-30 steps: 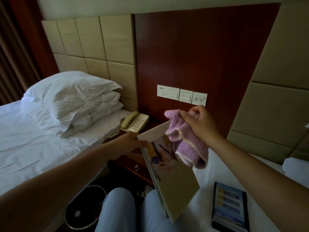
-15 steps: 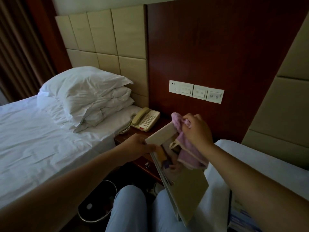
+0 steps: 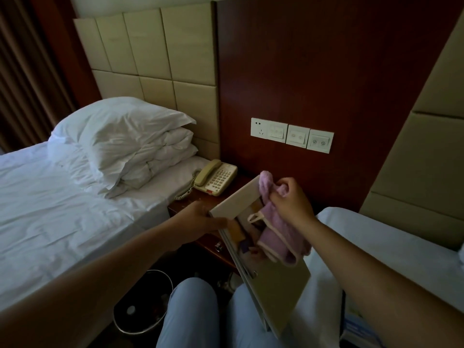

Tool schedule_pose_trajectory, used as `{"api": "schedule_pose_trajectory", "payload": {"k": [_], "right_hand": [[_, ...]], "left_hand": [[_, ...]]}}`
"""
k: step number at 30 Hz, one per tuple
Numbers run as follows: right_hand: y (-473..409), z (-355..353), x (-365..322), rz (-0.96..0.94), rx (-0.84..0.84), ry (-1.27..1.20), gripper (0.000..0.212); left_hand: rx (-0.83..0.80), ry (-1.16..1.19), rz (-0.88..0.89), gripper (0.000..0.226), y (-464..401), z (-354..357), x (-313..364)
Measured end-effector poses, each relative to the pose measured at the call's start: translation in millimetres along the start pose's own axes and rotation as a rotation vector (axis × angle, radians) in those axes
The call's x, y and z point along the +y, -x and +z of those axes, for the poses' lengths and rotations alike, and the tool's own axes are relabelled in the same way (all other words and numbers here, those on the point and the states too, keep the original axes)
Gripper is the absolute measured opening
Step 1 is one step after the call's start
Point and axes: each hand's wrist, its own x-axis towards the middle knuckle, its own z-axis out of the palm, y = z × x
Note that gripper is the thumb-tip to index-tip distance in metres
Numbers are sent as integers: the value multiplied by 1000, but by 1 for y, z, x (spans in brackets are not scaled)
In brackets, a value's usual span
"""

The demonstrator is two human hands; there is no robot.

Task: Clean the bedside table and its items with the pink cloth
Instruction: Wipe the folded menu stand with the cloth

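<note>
My left hand [image 3: 200, 221] grips the left edge of a beige folder [image 3: 278, 282] with a picture on its cover, held tilted over my knees. My right hand [image 3: 292, 199] is closed on the pink cloth [image 3: 278, 232], which hangs down against the folder's cover near its upper corner. Behind the folder stands the dark wooden bedside table [image 3: 185, 204] between two beds. On its back left corner sits a beige telephone [image 3: 216, 177] with a coiled cord. Much of the tabletop is hidden by the folder and my hands.
A white bed with stacked pillows [image 3: 130, 146] lies to the left, another white bed [image 3: 391, 249] to the right. Wall switches [image 3: 292, 135] sit on the wood panel above the table. A metal waste bin [image 3: 143, 302] stands on the floor by my knees. A blue leaflet [image 3: 361, 330] lies at lower right.
My right hand with the cloth has come down a little along the folder's cover. The view has shifted left, so the blue leaflet on the right bed is now mostly out of frame.
</note>
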Motion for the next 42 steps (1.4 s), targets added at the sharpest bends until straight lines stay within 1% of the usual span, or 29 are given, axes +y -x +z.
{"api": "schedule_pose_trajectory", "payload": {"k": [2, 3, 4, 5, 7, 10, 11, 13, 15, 16, 17, 19, 21, 22, 23, 24, 26, 27, 29, 30, 31, 32, 34, 36, 37, 38, 40, 41, 42], "right_hand": [[10, 2, -6, 6, -17, 9, 26], [19, 4, -11, -32, -7, 46, 23], [29, 9, -15, -90, 9, 99, 22], [42, 16, -18, -147, 17, 137, 23], [72, 31, -21, -266, -31, 168, 24], [92, 38, -17, -472, -138, 270, 16], [82, 35, -10, -490, -149, 285, 15], [53, 25, 2, -401, -109, 326, 17], [29, 16, 10, -219, 12, 333, 29], [27, 15, 10, -162, 39, 340, 31], [32, 19, 9, -160, 28, 340, 26], [59, 33, 0, -247, -84, 311, 15], [95, 48, -5, -394, -246, 288, 18], [104, 52, 0, -465, -282, 292, 18], [103, 51, 6, -487, -287, 300, 19], [94, 47, 17, -463, -263, 324, 17], [72, 37, 40, -254, -213, 357, 11], [63, 34, 49, -165, -173, 360, 13], [63, 36, 57, -104, -113, 372, 11], [70, 40, 55, -124, -122, 367, 5], [83, 45, 53, -147, -171, 361, 7], [99, 47, 49, -177, -229, 359, 15], [126, 48, 52, -305, -319, 388, 28], [124, 42, 66, -387, -371, 435, 28], [115, 37, 75, -345, -362, 450, 25], [103, 32, 83, -254, -327, 467, 21], [89, 26, 92, -72, -179, 503, 13], [89, 29, 92, -50, -148, 487, 12], [96, 35, 86, -76, -154, 453, 11]], "left_hand": [[-3, 4, -4, 24, -2, 1, 3], [-1, 3, -12, 14, -4, 2, 3], [0, 3, -14, 10, -6, 3, 4], [7, 16, -15, 12, -7, 3, 4], [20, 43, -25, 21, -10, 4, 0], [33, 112, -69, 13, -11, 3, -10], [37, 134, -92, 15, -10, 2, -12], [42, 165, -112, 25, -9, 0, -14], [38, 179, -119, 29, -9, -1, -15], [45, 184, -128, 29, -10, -2, -16], [47, 197, -135, 29, -11, -2, -17], [53, 219, -137, 29, -12, -3, -20], [81, 267, -142, 38, -11, -2, -26], [100, 298, -156, 44, -10, -3, -29], [113, 331, -168, 48, -8, -2, -32], [120, 354, -177, 51, -6, -3, -36], [111, 373, -181, 60, -4, -6, -42], [100, 379, -177, 62, -3, -7, -43], [96, 384, -170, 65, -3, -9, -45], [100, 379, -171, 68, -4, -10, -46], [99, 377, -175, 68, -4, -11, -47], [100, 375, -181, 65, -4, -12, -49], [121, 382, -201, 49, -6, -14, -56], [137, 391, -226, 39, -7, -13, -61], [141, 394, -233, 37, -7, -12, -61], [145, 402, -237, 34, -8, -10, -60], [139, 432, -235, 32, -8, -9, -57], [132, 437, -231, 35, -9, -10, -55], [118, 438, -229, 40, -11, -11, -55]]}}
